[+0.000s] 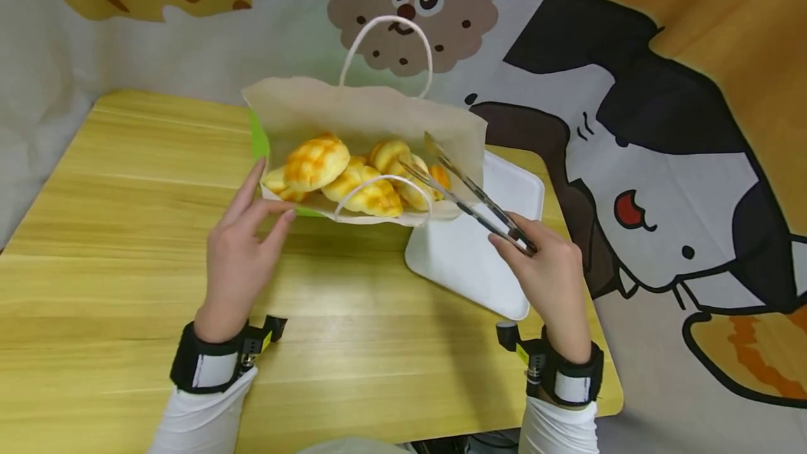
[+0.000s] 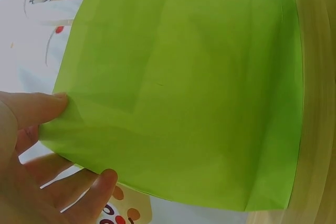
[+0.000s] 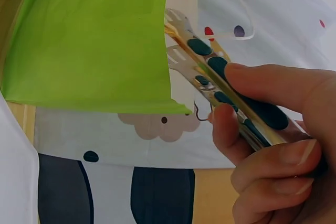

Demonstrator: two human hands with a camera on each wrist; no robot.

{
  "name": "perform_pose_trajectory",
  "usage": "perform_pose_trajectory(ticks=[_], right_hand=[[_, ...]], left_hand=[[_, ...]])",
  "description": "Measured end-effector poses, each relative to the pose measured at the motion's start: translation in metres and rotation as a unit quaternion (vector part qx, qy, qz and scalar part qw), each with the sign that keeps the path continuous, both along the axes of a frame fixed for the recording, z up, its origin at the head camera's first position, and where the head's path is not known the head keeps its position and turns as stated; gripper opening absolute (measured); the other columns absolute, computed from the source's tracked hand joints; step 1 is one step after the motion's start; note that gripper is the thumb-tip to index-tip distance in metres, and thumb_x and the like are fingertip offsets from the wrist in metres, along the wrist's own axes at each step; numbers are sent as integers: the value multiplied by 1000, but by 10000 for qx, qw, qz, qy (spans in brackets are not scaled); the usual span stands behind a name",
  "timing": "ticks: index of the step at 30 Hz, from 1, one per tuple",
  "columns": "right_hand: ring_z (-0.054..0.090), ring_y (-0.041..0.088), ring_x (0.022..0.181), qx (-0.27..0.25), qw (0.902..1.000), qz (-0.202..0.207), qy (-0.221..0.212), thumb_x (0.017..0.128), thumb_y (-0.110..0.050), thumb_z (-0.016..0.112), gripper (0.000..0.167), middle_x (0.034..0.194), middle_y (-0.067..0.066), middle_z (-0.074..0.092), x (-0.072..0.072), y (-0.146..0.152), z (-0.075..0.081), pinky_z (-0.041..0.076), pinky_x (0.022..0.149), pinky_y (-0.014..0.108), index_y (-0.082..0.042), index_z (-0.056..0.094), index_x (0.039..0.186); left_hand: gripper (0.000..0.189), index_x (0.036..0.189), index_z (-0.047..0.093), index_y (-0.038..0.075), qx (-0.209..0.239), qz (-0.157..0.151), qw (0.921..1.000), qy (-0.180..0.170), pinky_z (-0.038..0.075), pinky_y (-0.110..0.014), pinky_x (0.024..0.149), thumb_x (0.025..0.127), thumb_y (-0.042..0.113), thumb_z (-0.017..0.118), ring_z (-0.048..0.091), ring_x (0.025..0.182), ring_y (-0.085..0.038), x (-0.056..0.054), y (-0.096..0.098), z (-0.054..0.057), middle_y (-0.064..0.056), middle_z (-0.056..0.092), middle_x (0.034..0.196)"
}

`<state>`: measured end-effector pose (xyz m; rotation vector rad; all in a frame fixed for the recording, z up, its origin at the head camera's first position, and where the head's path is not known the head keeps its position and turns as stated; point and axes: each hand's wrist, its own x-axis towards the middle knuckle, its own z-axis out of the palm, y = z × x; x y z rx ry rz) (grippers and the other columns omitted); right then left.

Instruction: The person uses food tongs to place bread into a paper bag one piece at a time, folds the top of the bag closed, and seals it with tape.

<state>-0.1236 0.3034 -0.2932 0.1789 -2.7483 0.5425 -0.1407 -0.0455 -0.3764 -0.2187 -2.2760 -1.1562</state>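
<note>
A paper bag (image 1: 372, 107), green outside and pale inside, with white handles, stands on the table with its mouth towards the head view. Several golden bread rolls (image 1: 317, 162) lie inside. My left hand (image 1: 242, 251) touches the bag's near left corner, thumb at the front rim and index finger along the side; the left wrist view shows these fingers fairly straight against the green paper (image 2: 178, 93). My right hand (image 1: 548, 265) holds metal tongs (image 1: 473, 202), their arms spread and tips over the rolls at the bag's right end. Whether the tips touch bread I cannot tell.
A white tray (image 1: 463, 265) lies on the wooden table (image 1: 126, 286), partly behind and to the right of the bag. A cloth with cartoon prints (image 1: 662, 160) hangs along the back and right side.
</note>
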Motion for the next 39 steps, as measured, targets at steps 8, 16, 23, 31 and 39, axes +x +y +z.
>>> perform_pose_trajectory(ticks=[8,16,23,31,39], right_hand=[[50,6,59,-312,9995,-102,-20,77,-34,69,35,84,-5,63,5,7,-2,39,44,14,-18,66,108],[50,6,62,-664,9970,-300,270,76,-32,70,36,85,-4,64,10,16,-11,39,49,12,-19,66,109],[53,6,60,-1366,9870,-733,421,75,-34,70,38,87,-5,63,17,24,-21,43,49,11,-21,65,110],[53,8,55,-1965,9732,-1081,509,79,-25,68,35,77,-2,60,26,28,-41,40,46,16,-18,62,112],[52,8,52,-1810,9805,-694,315,81,-29,65,35,73,-3,60,34,22,-67,40,43,18,-17,60,114]], left_hand=[[10,86,67,5,-34,65,10000,-64,22,-14,33,80,14,67,41,44,-10,0,3,0,4,34,140],[13,86,67,4,-65,195,9998,24,19,-17,31,81,17,67,31,35,-7,-8,6,2,3,39,137],[16,88,66,3,-107,259,9996,-13,40,-29,48,83,18,65,61,88,-28,-31,0,11,3,40,135],[18,89,64,0,346,32,9993,-130,51,-37,77,85,17,62,50,111,-13,-57,-8,12,10,40,135],[19,92,64,0,600,101,9977,-301,48,-20,80,85,17,61,42,116,-2,-76,-16,6,17,41,133]])
